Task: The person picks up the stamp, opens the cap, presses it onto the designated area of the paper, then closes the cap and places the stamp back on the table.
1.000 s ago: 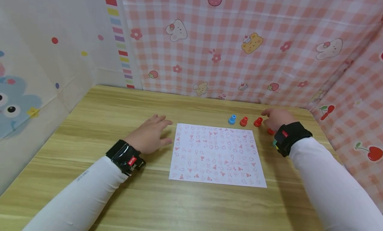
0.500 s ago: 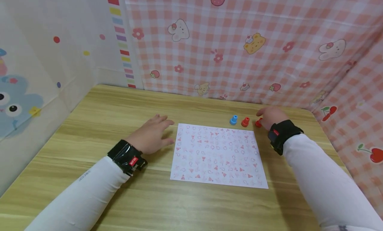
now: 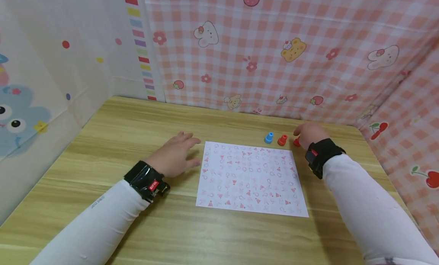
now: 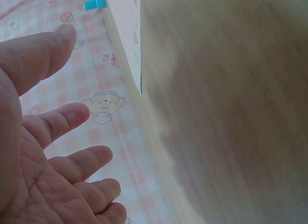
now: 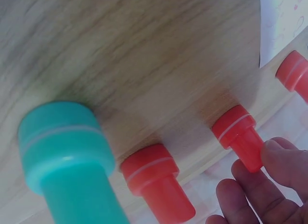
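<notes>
A row of small toy stamps stands at the back right of the table. My right hand (image 3: 313, 134) pinches the handle of a red stamp (image 5: 237, 127) between thumb and fingers, its base down on the wood. In the head view that red stamp (image 3: 296, 142) is mostly covered by the hand. Left of it are another red stamp (image 3: 282, 140) and a blue one (image 3: 269, 138). My left hand (image 3: 175, 155) holds nothing, fingers spread, beside the left edge of a paper sheet (image 3: 252, 179) printed with small reddish marks.
A green stamp (image 5: 67, 147) and one more red stamp (image 5: 159, 178) stand near my right wrist, hidden in the head view. Checked cloth (image 3: 223, 59) hangs behind the table (image 3: 219, 238) and along its right side. A pale printed sheet (image 3: 85, 66) covers the left side.
My right hand has moved left from beside the red stamp onto it, and has stayed there over the last half second. The left hand keeps its place; the view shifts slightly.
</notes>
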{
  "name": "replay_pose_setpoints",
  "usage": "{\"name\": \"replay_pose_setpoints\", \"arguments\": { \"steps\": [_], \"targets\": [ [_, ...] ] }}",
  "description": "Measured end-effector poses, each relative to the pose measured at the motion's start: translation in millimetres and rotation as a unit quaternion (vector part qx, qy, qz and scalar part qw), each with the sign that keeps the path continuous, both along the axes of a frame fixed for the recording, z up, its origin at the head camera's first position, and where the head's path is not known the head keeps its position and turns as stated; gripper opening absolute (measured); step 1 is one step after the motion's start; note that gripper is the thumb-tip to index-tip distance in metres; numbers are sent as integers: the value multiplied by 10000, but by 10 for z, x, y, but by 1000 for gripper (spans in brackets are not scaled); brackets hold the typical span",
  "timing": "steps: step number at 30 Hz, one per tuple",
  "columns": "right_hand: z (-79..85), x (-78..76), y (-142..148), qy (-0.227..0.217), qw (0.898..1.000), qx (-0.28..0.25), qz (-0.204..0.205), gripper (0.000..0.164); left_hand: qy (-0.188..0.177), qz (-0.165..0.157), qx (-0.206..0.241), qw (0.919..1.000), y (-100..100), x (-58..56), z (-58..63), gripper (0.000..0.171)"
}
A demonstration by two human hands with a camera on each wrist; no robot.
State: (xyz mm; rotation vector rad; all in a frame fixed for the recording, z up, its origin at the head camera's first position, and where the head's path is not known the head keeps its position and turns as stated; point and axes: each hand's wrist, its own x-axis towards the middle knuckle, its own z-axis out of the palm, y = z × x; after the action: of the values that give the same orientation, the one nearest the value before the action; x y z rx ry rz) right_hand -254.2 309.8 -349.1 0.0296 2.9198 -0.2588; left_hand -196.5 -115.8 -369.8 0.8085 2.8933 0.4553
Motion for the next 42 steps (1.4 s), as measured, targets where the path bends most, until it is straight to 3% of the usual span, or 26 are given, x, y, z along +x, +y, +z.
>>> {"name": "replay_pose_setpoints", "arguments": {
  "steps": [8, 20, 29, 42],
  "targets": [
    [-17, -13, 26, 41, 10000, -8, -87, 32, 1, -29, -51, 10000, 5, 0, -5, 63],
    [140, 92, -33, 824, 9957, -367, -202, 30, 18, -64, 42, 10000, 30, 10, -5, 62],
    [194, 255, -204, 1598, 9824, -936, -241, 23, 110, -59, 253, 9996, 67, 12, -36, 62],
    [170, 506, -605, 1780, 9618, -2051, -345, 25, 220, 76, 812, 9964, 145, 47, -37, 57]
  ]
}}
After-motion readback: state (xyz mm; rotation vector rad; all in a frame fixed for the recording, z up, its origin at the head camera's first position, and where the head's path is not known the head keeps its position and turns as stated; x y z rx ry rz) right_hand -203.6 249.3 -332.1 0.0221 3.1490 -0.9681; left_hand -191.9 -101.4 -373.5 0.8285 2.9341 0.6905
